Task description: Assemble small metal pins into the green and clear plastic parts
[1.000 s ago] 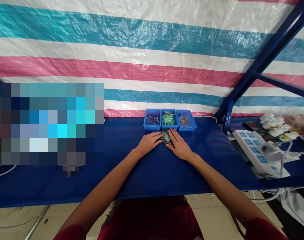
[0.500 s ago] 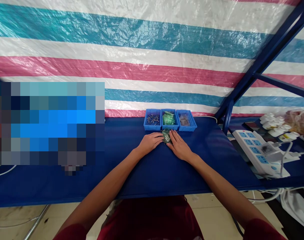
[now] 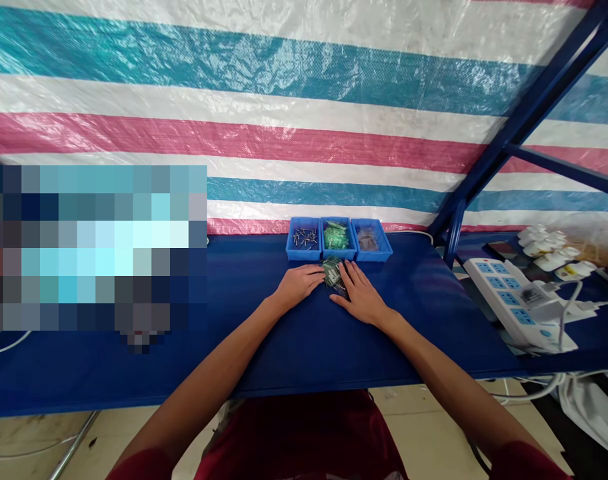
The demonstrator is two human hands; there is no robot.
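A small clear plastic packet [image 3: 333, 272] with greenish and pale contents lies on the blue tabletop; exactly what is inside I cannot make out. My left hand [image 3: 299, 285] rests palm down at its left, fingers stretched out and their tips touching its edge. On the other side my right hand [image 3: 363, 293] lies flat, fingers extended over the packet's right edge and thumb apart. Just beyond stand three blue bins in a row: a left bin [image 3: 289, 253] of metal screw-like pieces, a middle bin [image 3: 339, 256] of green packets, and a right bin [image 3: 379, 256] of clear packets.
A white power strip [image 3: 504, 297] with plugs and cables lies at the right, near several white bottles [image 3: 549, 247]. A blue metal frame [image 3: 484, 193] rises there. Striped sheeting [image 3: 304, 140] hangs behind the table. The left side is pixelated.
My right thumb has spread away from the fingers, showing more of the packet's lower right part. My left hand has barely moved.
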